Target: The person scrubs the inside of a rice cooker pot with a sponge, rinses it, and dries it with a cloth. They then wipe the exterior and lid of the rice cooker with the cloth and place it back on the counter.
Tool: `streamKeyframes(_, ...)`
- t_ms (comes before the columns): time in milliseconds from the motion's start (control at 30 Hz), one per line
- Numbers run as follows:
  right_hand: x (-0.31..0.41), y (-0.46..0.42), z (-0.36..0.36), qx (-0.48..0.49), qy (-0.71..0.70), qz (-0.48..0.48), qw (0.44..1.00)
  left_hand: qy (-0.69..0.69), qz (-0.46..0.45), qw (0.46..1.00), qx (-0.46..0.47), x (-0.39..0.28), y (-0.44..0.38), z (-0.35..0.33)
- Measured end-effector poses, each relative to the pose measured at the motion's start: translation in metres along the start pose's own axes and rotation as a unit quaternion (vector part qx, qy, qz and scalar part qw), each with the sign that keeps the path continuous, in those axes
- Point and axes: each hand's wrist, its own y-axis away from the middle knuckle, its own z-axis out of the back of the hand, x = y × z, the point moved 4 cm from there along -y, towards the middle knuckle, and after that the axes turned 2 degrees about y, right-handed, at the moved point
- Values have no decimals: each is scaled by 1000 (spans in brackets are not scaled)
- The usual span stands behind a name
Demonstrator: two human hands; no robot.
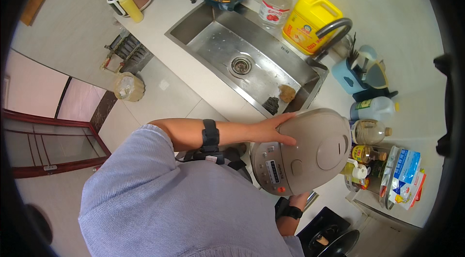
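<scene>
A grey-beige rice cooker (312,151) with a closed lid and a front control panel is between my two hands, beside the sink's near right corner. My left hand (274,130) grips its upper left side, with the thumb over the lid and the other fingers along the far side. From below, my right hand (299,199) holds the cooker's opposite side; its fingers are hidden beneath the body. The cooker's front reaches past the counter edge, and its base is hidden. Both my wrists wear black straps.
The steel sink (225,46) holds a brown sponge (287,93) and a dark scouring pad (270,105). A curved faucet (336,28), yellow detergent jug (308,21) and clear bottle (275,4) stand behind it. Several bottles line the wall. A black wok (341,244) sits at lower right.
</scene>
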Motion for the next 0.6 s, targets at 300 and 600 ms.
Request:
streamKeyframes(300, 132, -7, -248, 198, -374, -32, 906, 71, 33, 993, -85, -22, 81, 164)
streamKeyframes(600, 208, 93, -500, 237, -361, -160, 888, 145, 32, 959, -243, -18, 221, 382)
